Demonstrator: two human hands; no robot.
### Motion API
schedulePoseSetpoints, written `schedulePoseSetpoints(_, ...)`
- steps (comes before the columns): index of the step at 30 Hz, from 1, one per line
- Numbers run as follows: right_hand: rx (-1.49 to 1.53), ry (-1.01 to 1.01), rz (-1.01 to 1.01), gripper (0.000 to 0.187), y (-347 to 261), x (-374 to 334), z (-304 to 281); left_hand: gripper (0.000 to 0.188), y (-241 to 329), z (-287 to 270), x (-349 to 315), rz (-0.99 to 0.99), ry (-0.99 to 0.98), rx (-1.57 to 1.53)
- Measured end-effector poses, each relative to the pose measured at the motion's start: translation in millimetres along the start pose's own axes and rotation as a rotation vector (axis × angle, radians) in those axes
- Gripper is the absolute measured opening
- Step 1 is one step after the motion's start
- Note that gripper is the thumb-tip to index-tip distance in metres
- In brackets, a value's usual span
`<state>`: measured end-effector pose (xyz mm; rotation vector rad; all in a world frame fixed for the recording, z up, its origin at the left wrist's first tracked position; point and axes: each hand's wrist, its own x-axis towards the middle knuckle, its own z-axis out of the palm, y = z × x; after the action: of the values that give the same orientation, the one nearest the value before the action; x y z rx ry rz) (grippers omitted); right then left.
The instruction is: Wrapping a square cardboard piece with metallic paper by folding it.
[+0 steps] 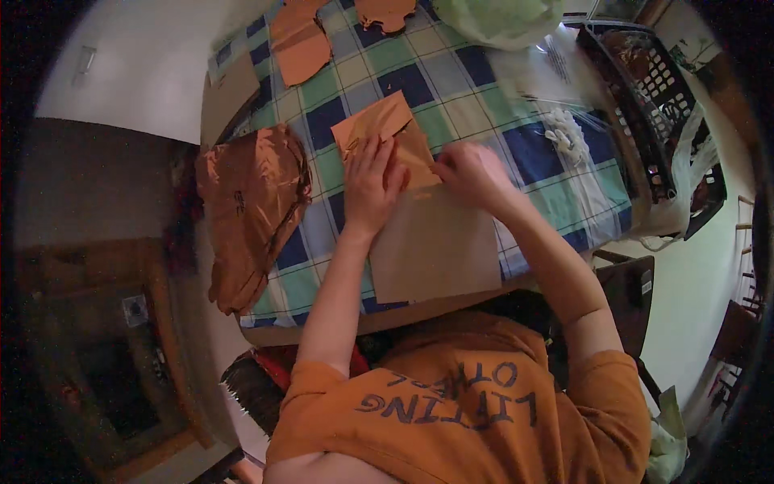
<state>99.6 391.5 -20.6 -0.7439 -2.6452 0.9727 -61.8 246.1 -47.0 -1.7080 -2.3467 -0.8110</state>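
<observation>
The left hand (372, 184) lay flat, fingers extended, on the copper-coloured sheet (415, 152); the right hand (474, 173) curled at its edge, grip unclear.

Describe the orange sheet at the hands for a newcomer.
Find the checked cloth. At the far end of the beige board on it lies an orange sheet, left hand flat on top, right hand at its edge. Unlike the stack at left and farther pieces, it alone is being handled.

We saw bold dark capital lettering, upside down, across the orange short-sleeved fabric shirt (468, 436), and small black writing, unreadable, on the shiny copper-coloured layered sheets (262, 202).
</observation>
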Motion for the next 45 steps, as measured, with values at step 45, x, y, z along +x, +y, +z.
schedulePoseSetpoints(45, -0.052, 0.437, -0.021, 0.028, -8.3, 60.4, 47.9, 0.044, -21.3, -8.0, -11.0, -0.299, 0.167, -0.4)
